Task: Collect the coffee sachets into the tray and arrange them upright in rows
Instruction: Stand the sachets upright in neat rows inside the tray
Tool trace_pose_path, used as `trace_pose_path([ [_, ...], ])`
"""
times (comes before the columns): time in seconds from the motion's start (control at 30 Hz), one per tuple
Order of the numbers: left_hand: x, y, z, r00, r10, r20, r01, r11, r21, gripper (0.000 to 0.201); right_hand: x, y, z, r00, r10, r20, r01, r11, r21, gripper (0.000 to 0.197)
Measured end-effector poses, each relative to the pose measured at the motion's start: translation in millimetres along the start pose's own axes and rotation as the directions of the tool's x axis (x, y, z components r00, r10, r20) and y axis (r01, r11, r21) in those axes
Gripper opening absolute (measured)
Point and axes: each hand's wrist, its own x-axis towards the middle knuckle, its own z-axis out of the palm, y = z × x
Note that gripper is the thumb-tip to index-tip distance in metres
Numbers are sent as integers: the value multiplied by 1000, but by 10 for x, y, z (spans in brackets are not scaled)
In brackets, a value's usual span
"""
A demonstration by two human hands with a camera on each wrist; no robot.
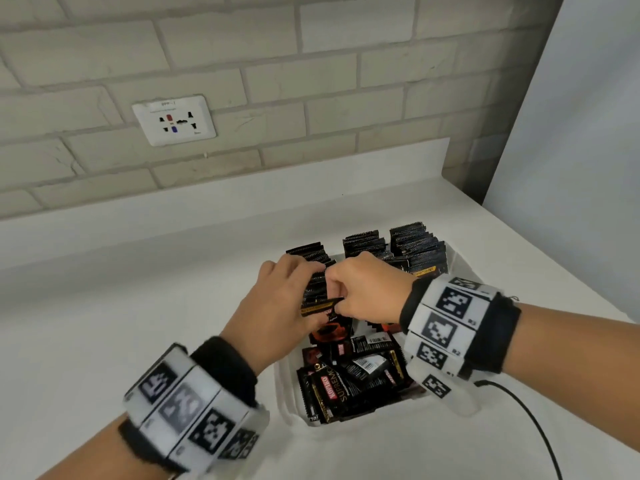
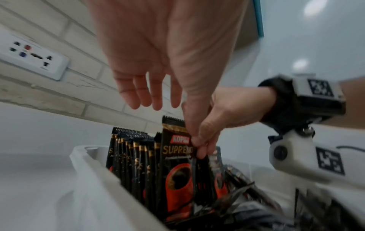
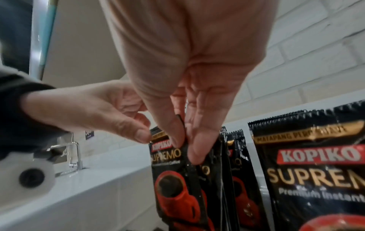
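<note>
A white tray (image 1: 287,403) on the counter holds black Kopiko coffee sachets. Three upright rows (image 1: 415,247) stand at its far end, and a loose pile (image 1: 353,375) lies at the near end. Over the left row, my right hand (image 1: 367,289) pinches one upright sachet (image 2: 177,171) by its upper edge between thumb and fingers (image 3: 197,148). My left hand (image 1: 277,299) hovers beside it with straight fingers (image 2: 150,96). Its thumb (image 3: 142,136) touches the sachet's top corner. In the right wrist view the same sachet (image 3: 173,179) stands in front of other upright ones (image 3: 308,171).
A brick wall with a white socket plate (image 1: 175,121) rises behind the counter. A black cable (image 1: 530,420) trails from my right wrist across the counter. The counter's edge runs along the right beside a pale panel (image 1: 571,168). A tap (image 3: 76,154) shows far left.
</note>
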Motion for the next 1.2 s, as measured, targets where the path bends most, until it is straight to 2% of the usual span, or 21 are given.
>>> trace_pose_path([
  [0.1, 129, 6, 26, 996, -27, 86, 13, 987, 161, 67, 57, 12, 45, 999, -14, 29, 16, 996, -83, 9],
  [0.27, 264, 56, 75, 989, -37, 146, 5, 977, 212, 65, 75, 44, -5, 999, -10, 31, 14, 991, -134, 13],
  [0.43, 314, 63, 139, 980, -42, 194, -25, 943, 333, 85, -127, 51, -166, 1000, 7, 12, -6, 994, -106, 10],
  [0.47, 322, 61, 150, 979, -41, 200, -32, 937, 349, 90, -176, 60, -195, 999, 7, 53, -1, 994, -108, 14],
  [0.53, 332, 57, 170, 977, -44, 207, -36, 929, 367, 95, -247, 78, -196, 969, 22, 246, 8, 992, -123, 26],
  [0.6, 342, 50, 187, 976, -51, 210, -35, 923, 383, 97, -277, 90, -106, 897, 32, 442, 54, 982, -181, 42],
  [0.67, 345, 45, 199, 976, -61, 209, -28, 917, 398, 97, -274, 115, 32, 835, 81, 545, 60, 970, -236, 60],
  [0.77, 335, 44, 213, 973, -100, 208, 1, 903, 430, 96, -250, 144, 224, 788, 145, 599, 29, 962, -272, 74],
  [0.9, 322, 7, 251, 967, -139, 212, 31, 895, 445, 96, -234, 111, 326, 764, 180, 619, 4, 959, -285, 80],
  [1.0, 314, -10, 286, 966, -148, 212, 42, 899, 437, 96, -250, 82, 335, 740, 169, 651, 12, 964, -264, 77],
  [1.2, 311, 8, 330, 970, -158, 183, 60, 891, 450, 97, -256, 85, 314, 749, 144, 647, -11, 979, -205, 64],
])
